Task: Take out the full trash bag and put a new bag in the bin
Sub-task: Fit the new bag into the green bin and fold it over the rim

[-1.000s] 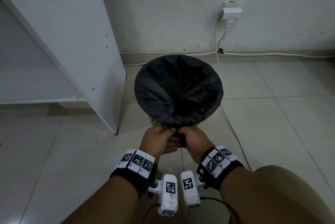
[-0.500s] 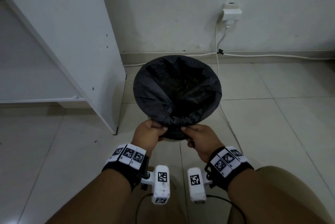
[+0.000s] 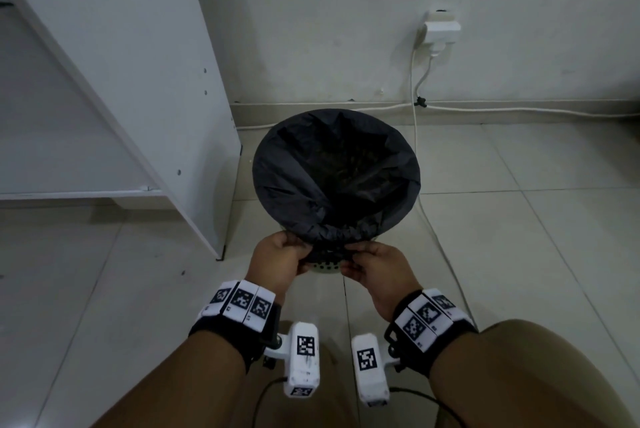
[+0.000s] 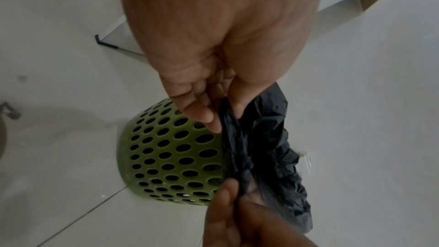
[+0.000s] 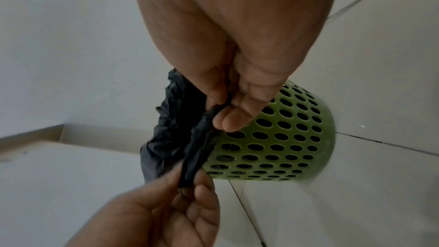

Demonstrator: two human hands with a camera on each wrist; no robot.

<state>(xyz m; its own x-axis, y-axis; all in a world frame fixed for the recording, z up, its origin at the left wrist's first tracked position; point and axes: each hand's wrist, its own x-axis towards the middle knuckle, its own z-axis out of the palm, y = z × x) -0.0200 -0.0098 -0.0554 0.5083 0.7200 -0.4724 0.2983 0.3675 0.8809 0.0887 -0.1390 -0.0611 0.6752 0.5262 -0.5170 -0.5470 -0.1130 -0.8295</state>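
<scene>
A black trash bag [image 3: 332,178] lines a green perforated bin [image 4: 171,153] standing on the tiled floor. The bag's rim is folded over the bin's top, and its bunched near edge [image 5: 202,144] hangs over the bin's wall [image 5: 280,142]. My left hand [image 3: 280,258] pinches that edge at the left. My right hand [image 3: 372,263] pinches it at the right. In the left wrist view my left hand [image 4: 213,119] holds the gathered plastic [image 4: 240,149] stretched between both hands. In the right wrist view my right hand [image 5: 225,117] holds its end of the edge. The bag's inside is dark.
A white shelf unit [image 3: 131,81] stands close to the bin's left. A wall socket with a plug [image 3: 441,32] is behind, and its white cable [image 3: 420,206] runs down past the bin's right side. My knee [image 3: 540,375] is at the lower right.
My hands have moved apart along the bag's near edge, from touching each other to a hand's width apart. The bunched plastic is now spread between them.
</scene>
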